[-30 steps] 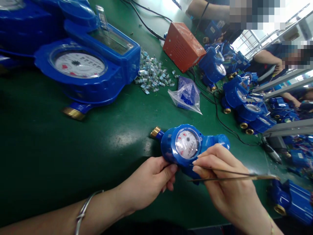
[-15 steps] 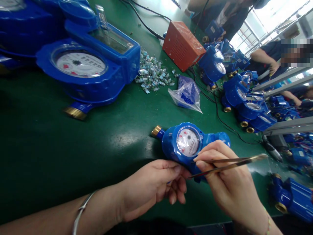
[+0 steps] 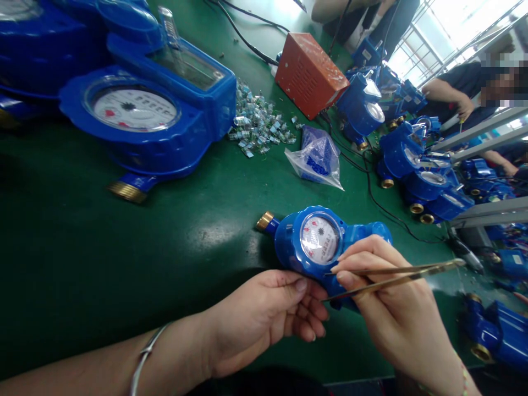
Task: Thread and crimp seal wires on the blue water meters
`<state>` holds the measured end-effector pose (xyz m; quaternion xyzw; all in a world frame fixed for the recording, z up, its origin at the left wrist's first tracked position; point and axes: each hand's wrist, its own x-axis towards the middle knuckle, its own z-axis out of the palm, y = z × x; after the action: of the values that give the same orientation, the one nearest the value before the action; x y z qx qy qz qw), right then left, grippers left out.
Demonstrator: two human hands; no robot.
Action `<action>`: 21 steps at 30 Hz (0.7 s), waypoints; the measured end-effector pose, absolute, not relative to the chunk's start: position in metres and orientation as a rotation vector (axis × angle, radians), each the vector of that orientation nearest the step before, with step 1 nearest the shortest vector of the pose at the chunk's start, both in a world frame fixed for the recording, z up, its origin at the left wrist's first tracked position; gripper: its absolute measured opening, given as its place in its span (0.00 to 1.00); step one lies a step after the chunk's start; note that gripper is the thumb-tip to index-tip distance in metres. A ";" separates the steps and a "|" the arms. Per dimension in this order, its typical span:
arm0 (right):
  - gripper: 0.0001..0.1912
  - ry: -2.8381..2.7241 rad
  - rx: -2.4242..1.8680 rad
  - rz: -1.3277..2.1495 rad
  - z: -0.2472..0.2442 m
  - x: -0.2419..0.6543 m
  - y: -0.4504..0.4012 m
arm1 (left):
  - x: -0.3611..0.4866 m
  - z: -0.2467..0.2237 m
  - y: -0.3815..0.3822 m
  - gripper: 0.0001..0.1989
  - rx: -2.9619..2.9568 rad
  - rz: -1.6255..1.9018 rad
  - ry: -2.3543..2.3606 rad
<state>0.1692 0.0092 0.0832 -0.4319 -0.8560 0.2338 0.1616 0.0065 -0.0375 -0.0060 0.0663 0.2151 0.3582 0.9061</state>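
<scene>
A blue water meter (image 3: pixel 289 247) with a round white dial (image 3: pixel 319 237) and a brass threaded end stands on the green table in front of me. My right hand (image 3: pixel 396 297) grips a pair of tweezers (image 3: pixel 412 273) near its tips, rear end pointing right. The tips are apart and reach beside the lower side of the meter. My left hand (image 3: pixel 268 319) is at the meter's lower edge, thumb pressed to the index finger and the other fingers curled. Whatever is in that pinch, if anything, is too small to make out. My right hand hides part of the meter.
A larger-looking blue meter (image 3: pixel 136 126) stands nearer on the left. Behind are a pile of small clear parts (image 3: pixel 262 124), a plastic bag (image 3: pixel 317 162) of blue pieces and an orange box (image 3: pixel 309 74) with cables. More blue meters (image 3: pixel 437 187) line the right, where other people work.
The left fingers have uncurled slightly and shifted right along the meter's edge. The tweezers stay in my right hand, slightly farther right. The whole view has shifted a little.
</scene>
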 end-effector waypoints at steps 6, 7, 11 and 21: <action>0.06 -2.440 -1.218 0.639 0.083 0.169 0.008 | 0.008 -0.005 -0.036 0.10 0.100 0.738 0.442; 0.07 -2.439 -1.219 0.641 0.083 0.169 0.008 | 0.008 -0.005 -0.036 0.10 0.093 0.739 0.438; 0.07 -2.433 -1.211 0.651 0.083 0.170 0.008 | 0.007 -0.004 -0.036 0.10 0.077 0.737 0.433; 0.06 -2.397 -1.178 0.659 0.082 0.171 0.005 | 0.009 -0.003 -0.038 0.11 0.050 0.736 0.427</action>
<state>0.1708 0.0053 0.0823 -0.4199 -0.8549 0.2349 0.1941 0.0090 -0.0383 -0.0031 0.0242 0.2071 0.3569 0.9106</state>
